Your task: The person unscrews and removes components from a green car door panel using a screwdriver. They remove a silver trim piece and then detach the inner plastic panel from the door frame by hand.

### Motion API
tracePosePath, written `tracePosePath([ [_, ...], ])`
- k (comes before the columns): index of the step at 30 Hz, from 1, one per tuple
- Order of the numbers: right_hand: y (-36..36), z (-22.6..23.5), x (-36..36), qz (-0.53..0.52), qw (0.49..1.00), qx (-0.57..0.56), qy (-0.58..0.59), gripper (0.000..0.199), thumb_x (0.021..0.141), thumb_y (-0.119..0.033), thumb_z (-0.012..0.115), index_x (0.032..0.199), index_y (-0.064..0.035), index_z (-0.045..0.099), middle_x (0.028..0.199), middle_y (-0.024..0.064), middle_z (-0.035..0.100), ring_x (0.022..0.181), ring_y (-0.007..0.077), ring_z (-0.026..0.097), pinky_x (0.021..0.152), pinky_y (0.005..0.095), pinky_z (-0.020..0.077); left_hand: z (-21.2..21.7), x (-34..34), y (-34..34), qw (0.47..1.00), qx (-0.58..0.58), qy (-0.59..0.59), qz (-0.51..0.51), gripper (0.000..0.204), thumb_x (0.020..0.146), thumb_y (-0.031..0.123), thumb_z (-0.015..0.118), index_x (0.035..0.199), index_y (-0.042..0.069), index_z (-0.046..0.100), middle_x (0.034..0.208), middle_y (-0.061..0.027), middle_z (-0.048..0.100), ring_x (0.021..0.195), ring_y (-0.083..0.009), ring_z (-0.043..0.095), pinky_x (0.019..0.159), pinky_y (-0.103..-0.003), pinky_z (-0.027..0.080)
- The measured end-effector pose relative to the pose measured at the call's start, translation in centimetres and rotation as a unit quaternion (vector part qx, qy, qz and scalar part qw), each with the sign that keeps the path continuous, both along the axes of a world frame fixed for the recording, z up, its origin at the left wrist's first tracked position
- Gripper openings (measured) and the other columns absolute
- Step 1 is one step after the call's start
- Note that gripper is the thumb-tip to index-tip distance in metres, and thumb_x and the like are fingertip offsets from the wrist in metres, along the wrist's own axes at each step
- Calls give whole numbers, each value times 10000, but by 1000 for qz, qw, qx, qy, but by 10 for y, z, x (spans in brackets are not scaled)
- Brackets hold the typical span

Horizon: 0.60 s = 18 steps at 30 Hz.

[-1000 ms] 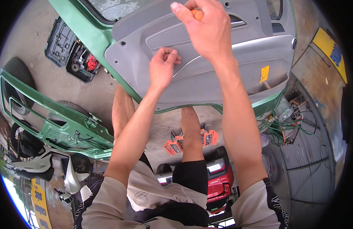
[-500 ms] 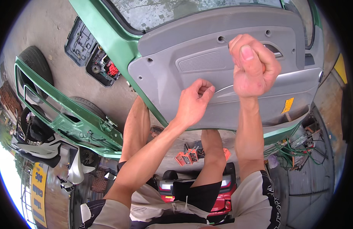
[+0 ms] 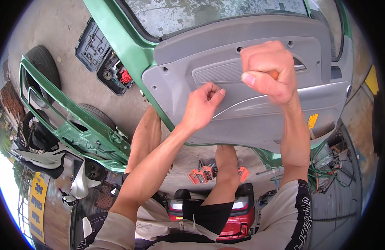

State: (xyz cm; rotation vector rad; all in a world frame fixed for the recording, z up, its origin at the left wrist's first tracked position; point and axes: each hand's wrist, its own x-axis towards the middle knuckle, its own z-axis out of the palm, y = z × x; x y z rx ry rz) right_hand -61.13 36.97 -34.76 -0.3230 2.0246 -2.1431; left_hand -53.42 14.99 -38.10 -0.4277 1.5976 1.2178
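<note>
In the head view, we see the grey trim panel point(image 3: 236, 91) seated on the green door point(image 3: 136, 50), seemingly undetached; holes point(image 3: 291, 43) show near its upper edge, any fasteners inside undiscernible. Its long axis runs left to right, inner face toward us. Our right hand point(image 3: 269, 73) clenches an orange handle point(image 3: 274, 75) near that edge, pointing unclear; our left hand point(image 3: 203, 103) curls mid-panel, contents indeterminable.

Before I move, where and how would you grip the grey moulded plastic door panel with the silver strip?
Probably by the open pocket at the lower right of the grey moulded plastic door panel, hooking in from above: its recess likely offers a lip, while the rest spreads broad and shallow over the green metal door. The right hand is nearer.
</note>
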Motion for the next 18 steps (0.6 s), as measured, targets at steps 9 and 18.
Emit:
tracePosePath([
  [9,-83,1,32,-429,903,-8,-10,392,903,-128,706,601,-30,475,600,12,503,538,107,411,487,298,314,6,26,6,1000,23,-8,2,250,1011,241,617,947,-1,637,698,-9,599,645,-94,527,608,-292,440],
  [18,-43,-12,46,-388,920,-26,43,301,901,-108,636,656,9,507,606,64,534,512,124,406,480,301,335,18,24,22,998,37,-50,-8,235,1026,234,608,975,5,630,744,-3,587,695,-86,527,656,-270,442],
])
